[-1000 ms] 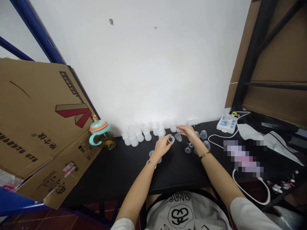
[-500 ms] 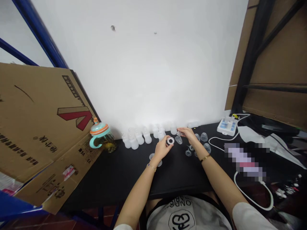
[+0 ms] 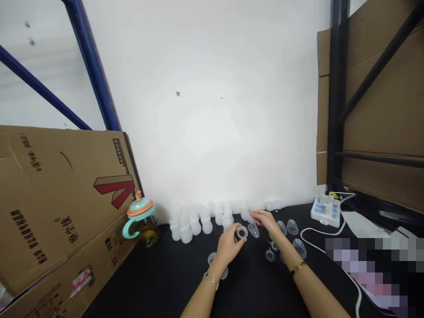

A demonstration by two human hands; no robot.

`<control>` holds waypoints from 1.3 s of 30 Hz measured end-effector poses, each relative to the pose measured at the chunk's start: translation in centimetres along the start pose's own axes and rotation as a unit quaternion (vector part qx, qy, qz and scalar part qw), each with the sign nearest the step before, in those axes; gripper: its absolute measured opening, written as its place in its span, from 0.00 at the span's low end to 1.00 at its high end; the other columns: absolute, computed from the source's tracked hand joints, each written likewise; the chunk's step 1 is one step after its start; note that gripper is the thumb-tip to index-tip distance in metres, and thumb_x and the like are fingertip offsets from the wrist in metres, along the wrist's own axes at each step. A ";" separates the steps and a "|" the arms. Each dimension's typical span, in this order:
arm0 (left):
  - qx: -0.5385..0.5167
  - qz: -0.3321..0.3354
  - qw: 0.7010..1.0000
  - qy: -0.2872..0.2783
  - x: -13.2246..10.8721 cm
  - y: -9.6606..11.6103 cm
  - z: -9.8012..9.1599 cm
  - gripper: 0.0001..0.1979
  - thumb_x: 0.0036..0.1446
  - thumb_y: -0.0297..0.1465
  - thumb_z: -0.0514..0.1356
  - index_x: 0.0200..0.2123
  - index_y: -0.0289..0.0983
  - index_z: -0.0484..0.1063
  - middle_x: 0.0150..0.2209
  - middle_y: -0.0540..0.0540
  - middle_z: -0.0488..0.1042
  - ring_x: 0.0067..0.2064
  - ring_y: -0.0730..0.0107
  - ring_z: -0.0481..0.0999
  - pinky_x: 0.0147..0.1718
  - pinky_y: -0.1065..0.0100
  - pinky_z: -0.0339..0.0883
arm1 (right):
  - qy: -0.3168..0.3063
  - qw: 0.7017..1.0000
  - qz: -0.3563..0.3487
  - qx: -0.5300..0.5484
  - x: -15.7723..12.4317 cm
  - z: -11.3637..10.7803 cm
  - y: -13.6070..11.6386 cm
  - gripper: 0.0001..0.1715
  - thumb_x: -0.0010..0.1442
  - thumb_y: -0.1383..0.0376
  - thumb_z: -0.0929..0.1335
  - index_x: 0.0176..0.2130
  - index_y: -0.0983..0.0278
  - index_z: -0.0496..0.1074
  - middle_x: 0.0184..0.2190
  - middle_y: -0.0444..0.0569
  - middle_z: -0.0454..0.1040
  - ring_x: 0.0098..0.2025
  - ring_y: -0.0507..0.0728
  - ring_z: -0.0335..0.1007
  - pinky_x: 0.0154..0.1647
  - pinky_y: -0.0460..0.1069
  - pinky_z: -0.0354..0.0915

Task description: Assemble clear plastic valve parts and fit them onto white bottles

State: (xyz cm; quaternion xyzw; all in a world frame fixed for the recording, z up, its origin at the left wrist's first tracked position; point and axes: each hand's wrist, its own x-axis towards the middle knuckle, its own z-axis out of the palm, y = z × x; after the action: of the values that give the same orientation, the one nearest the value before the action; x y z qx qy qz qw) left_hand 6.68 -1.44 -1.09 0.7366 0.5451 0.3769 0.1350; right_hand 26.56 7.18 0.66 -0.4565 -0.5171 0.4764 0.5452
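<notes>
Under the left hand (image 3: 228,248) sit two clear plastic pieces (image 3: 212,259), partly hidden by the palm, on a black table (image 3: 139,282). The left fingers curl forward, with thumb and fingertips pinching the rim of a clear plastic ring (image 3: 242,232) with a dark centre. It looks light, fairly stiff and smooth, so the rim seems the best place to hold it, though it may slip. The right hand (image 3: 266,220) has its fingers close together, and thumb and forefinger seem to pinch a small clear piece (image 3: 252,219), too small to make out well. Beside the ring lies a clear funnel-shaped cup (image 3: 253,230). To the right stand clear bottle caps (image 3: 292,227). Beyond the hands, frosted baby bottles (image 3: 206,224) stand in a row by the wall, a sippy cup (image 3: 141,218) with a teal lid stands left of them, and a white control box (image 3: 325,212) trails a white cable (image 3: 318,237)
</notes>
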 end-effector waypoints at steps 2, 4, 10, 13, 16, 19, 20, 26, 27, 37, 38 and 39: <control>-0.001 0.000 1.000 -0.002 0.0 0.0 0.0 0.22 0.55 0.34 0.64 0.54 0.46 0.71 0.38 0.53 0.80 0.30 0.69 0.77 0.38 0.68 0.70 | -0.003 1.000 -0.001 -0.004 0.0 0.0 0.0 0.13 0.47 0.58 0.76 0.32 0.62 0.84 0.31 0.51 0.82 0.35 0.59 0.76 0.32 0.48 0.67; 0.000 -0.002 1.000 -0.002 0.0 0.2 -0.1 0.21 0.55 0.35 0.64 0.54 0.46 0.71 0.38 0.53 0.80 0.31 0.68 0.77 0.38 0.67 0.70 | -0.001 1.000 0.003 -0.006 -0.1 0.0 -0.2 0.13 0.47 0.58 0.75 0.32 0.62 0.84 0.31 0.51 0.82 0.36 0.59 0.76 0.32 0.48 0.67; 0.003 -0.009 1.000 -0.001 -0.1 0.4 -0.3 0.22 0.55 0.35 0.63 0.54 0.47 0.71 0.37 0.53 0.80 0.31 0.67 0.78 0.39 0.66 0.70 | -0.003 1.000 -0.003 -0.008 -0.3 0.1 -0.3 0.14 0.46 0.57 0.75 0.31 0.63 0.83 0.29 0.50 0.81 0.33 0.59 0.77 0.31 0.48 0.67; -0.002 -0.003 1.000 -0.001 0.0 0.2 -0.1 0.22 0.54 0.34 0.64 0.54 0.47 0.71 0.42 0.52 0.81 0.31 0.68 0.78 0.40 0.66 0.71 | -0.004 1.000 0.005 -0.008 0.0 0.0 0.0 0.14 0.45 0.58 0.76 0.32 0.63 0.84 0.30 0.51 0.82 0.33 0.59 0.77 0.30 0.49 0.68; 0.007 0.001 1.000 -0.001 0.2 0.2 0.0 0.23 0.54 0.35 0.64 0.54 0.47 0.71 0.44 0.51 0.81 0.31 0.67 0.77 0.40 0.65 0.71 | -0.004 1.000 0.009 -0.004 0.2 0.0 0.1 0.12 0.46 0.58 0.76 0.31 0.63 0.84 0.28 0.50 0.81 0.32 0.59 0.77 0.30 0.48 0.68; 0.016 0.002 1.000 -0.003 0.1 0.4 -0.2 0.23 0.55 0.35 0.64 0.55 0.46 0.71 0.43 0.51 0.81 0.32 0.67 0.78 0.41 0.65 0.71 | -0.005 1.000 0.010 0.001 0.1 0.0 -0.1 0.12 0.47 0.59 0.76 0.32 0.63 0.84 0.28 0.50 0.82 0.32 0.58 0.77 0.29 0.47 0.68; 0.019 0.003 1.000 -0.001 0.1 0.5 -0.3 0.23 0.55 0.36 0.64 0.55 0.46 0.71 0.42 0.51 0.81 0.32 0.67 0.78 0.41 0.65 0.71 | -0.005 1.000 0.012 0.003 0.0 0.0 -0.2 0.11 0.47 0.60 0.76 0.31 0.63 0.84 0.28 0.50 0.82 0.32 0.58 0.77 0.29 0.47 0.68; 0.034 0.002 0.999 -0.007 -0.1 0.6 -0.7 0.24 0.57 0.37 0.63 0.57 0.45 0.71 0.35 0.52 0.80 0.32 0.67 0.77 0.38 0.67 0.70 | 0.000 1.000 0.023 0.009 -0.3 0.2 -0.5 0.10 0.47 0.62 0.77 0.31 0.65 0.83 0.27 0.50 0.81 0.30 0.55 0.75 0.28 0.46 0.67; 0.035 0.005 0.999 -0.010 -0.1 0.6 -0.8 0.24 0.57 0.37 0.63 0.57 0.45 0.71 0.35 0.52 0.80 0.32 0.67 0.77 0.38 0.67 0.69 | 0.004 1.000 0.026 0.010 -0.3 0.3 -0.6 0.10 0.47 0.62 0.77 0.32 0.65 0.83 0.27 0.50 0.81 0.30 0.55 0.75 0.28 0.45 0.67; 0.041 -0.005 0.999 -0.011 0.0 0.1 -0.9 0.22 0.57 0.40 0.65 0.54 0.45 0.72 0.39 0.52 0.80 0.31 0.69 0.77 0.35 0.69 0.66 | -0.017 0.999 0.025 0.018 -0.6 0.4 -0.8 0.13 0.45 0.61 0.79 0.32 0.66 0.83 0.28 0.51 0.81 0.30 0.55 0.77 0.29 0.45 0.68; 0.037 -0.004 0.999 -0.009 0.0 0.0 -0.9 0.21 0.56 0.41 0.66 0.53 0.45 0.72 0.40 0.51 0.80 0.32 0.69 0.77 0.35 0.69 0.66 | -0.018 0.999 0.022 0.015 -0.6 0.4 -0.8 0.13 0.45 0.60 0.79 0.31 0.66 0.82 0.27 0.50 0.81 0.30 0.55 0.77 0.29 0.45 0.68; 0.033 -0.005 0.999 -0.006 0.0 -0.1 -0.9 0.21 0.56 0.42 0.66 0.52 0.45 0.73 0.41 0.51 0.80 0.32 0.69 0.77 0.35 0.69 0.65 | -0.020 1.000 0.018 0.010 -0.6 0.4 -0.8 0.14 0.44 0.60 0.79 0.30 0.66 0.82 0.26 0.50 0.80 0.30 0.55 0.76 0.29 0.45 0.68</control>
State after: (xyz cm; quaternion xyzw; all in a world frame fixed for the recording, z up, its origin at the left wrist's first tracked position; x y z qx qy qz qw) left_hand 5.96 -1.58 -0.53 0.7400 0.5599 0.3542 0.1158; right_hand 26.17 6.46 1.38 -0.4506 -0.5145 0.5007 0.5306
